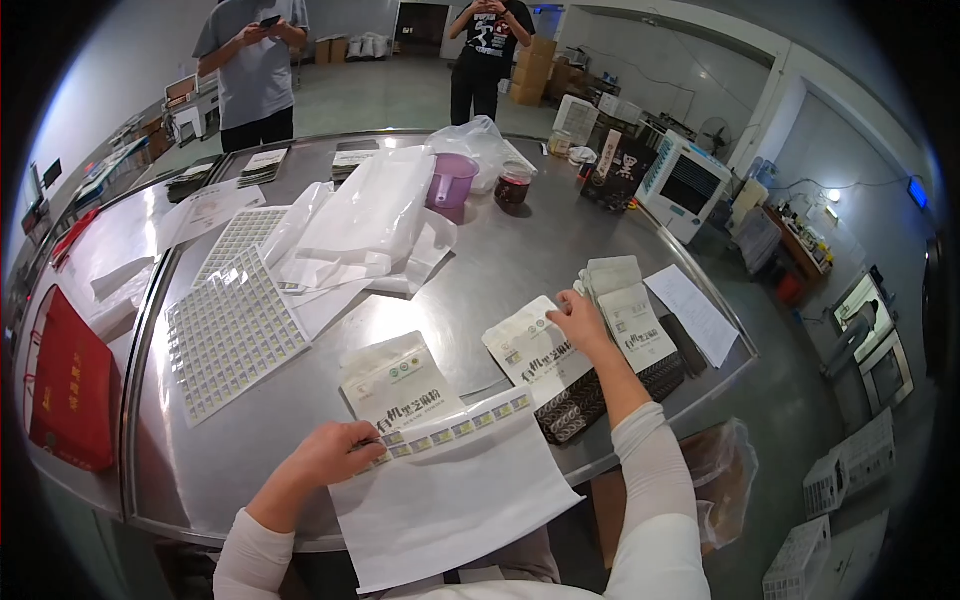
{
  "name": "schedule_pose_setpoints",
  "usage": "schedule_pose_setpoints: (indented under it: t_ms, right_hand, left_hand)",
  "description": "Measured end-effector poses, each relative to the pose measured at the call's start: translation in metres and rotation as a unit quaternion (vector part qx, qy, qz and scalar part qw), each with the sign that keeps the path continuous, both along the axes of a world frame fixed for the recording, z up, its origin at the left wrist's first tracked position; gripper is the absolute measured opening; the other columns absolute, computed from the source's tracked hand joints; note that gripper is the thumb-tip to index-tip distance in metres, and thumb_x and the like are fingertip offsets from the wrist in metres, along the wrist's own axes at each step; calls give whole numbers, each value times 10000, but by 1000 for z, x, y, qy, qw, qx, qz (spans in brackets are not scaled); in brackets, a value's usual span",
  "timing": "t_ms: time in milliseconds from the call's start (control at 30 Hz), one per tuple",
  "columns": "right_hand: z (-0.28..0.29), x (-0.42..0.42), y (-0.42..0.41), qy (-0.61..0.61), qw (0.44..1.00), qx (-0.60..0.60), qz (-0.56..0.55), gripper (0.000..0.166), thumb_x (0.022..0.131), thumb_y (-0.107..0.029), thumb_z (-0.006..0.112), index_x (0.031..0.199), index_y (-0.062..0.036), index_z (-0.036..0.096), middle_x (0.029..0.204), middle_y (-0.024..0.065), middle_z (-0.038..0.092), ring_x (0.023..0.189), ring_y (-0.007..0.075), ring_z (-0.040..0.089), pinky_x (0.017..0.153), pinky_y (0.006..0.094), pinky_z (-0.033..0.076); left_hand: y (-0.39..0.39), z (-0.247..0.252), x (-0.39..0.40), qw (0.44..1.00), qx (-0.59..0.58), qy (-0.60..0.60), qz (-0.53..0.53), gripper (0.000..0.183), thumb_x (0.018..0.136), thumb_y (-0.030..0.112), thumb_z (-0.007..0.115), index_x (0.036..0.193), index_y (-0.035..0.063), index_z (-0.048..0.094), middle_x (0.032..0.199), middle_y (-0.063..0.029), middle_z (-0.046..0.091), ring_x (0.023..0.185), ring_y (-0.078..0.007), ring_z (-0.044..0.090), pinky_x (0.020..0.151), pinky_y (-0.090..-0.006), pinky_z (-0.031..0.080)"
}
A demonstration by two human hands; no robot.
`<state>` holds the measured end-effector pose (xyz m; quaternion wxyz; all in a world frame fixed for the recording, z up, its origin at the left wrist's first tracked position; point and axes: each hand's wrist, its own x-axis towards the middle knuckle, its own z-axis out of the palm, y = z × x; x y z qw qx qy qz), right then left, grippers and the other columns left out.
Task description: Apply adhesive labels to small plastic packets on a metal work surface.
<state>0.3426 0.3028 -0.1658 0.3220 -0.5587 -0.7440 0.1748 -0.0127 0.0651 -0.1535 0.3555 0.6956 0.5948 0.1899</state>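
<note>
My left hand (337, 454) grips the left part of a label backing sheet (450, 499), which carries small green-and-blue stickers along its upper strip and hangs over the table's front edge. Behind that sheet lies a pale printed pouch (401, 375), its lower part covered. To the right, my right hand (581, 322) touches the upper right of another pouch (525, 349) that bears one small sticker; whether the fingers pinch it cannot be told. Beside that hand, more such pouches (634, 319) lie stacked on a dark patterned surface.
A full sticker sheet (232, 337), plastic wrapping (360, 217), a purple jug (452, 180) and a dark jar (512, 187) stand or lie on the metal table (277, 450). A red bag (71, 382) is far left, a written paper (694, 315) right. Two people stand beyond the table.
</note>
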Motion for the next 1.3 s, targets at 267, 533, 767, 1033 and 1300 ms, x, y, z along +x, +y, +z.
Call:
schedule_pose_setpoints:
  t_ms: [267, 533, 767, 1033, 1300]
  right_hand:
    - [-6, -64, -71, 26, 991, 52, 124, 173, 758, -142, 642, 898, -46, 608, 866, 146, 599, 813, 273, 556, 698, 356, 438]
    - [36, 10, -73, 342, 920, 166, -92, 150, 859, -181, 604, 852, -37, 561, 678, -8, 508, 620, 68, 462, 547, 234, 378]
    - [194, 229, -124, 448, 753, 410, -255, 236, 865, -197, 604, 1034, -59, 514, 600, -42, 462, 453, 28, 377, 382, 195, 253]
    - [175, 269, -117, 315, 770, 430, -351, 341, 830, -145, 633, 1116, -17, 497, 721, 6, 470, 654, 80, 448, 575, 229, 379]
    - [18, 33, -124, 161, 973, 154, -55, 281, 829, -61, 563, 1109, -49, 534, 694, 69, 572, 609, 173, 549, 617, 306, 465]
  left_hand:
    - [0, 0, -8, 998, -30, 48, 38, 263, 823, 288, 611, 977, 76, 639, 742, -96, 652, 638, -212, 621, 623, -308, 485]
    - [-1, -30, -17, 996, 38, 61, 50, 296, 776, 328, 627, 943, 84, 651, 762, -145, 654, 706, -298, 628, 648, -375, 482]
    - [4, -22, -2, 993, -8, -31, 114, 263, 742, 177, 665, 917, -14, 622, 659, -97, 623, 563, -151, 578, 530, -292, 456]
    - [7, -28, -17, 991, 62, -9, 122, 253, 714, 156, 665, 902, -9, 623, 640, -87, 613, 555, -133, 566, 521, -280, 444]
    - [5, -6, -6, 992, 16, 23, 127, 318, 748, 273, 683, 950, 32, 637, 729, -110, 644, 646, -175, 610, 608, -300, 478]
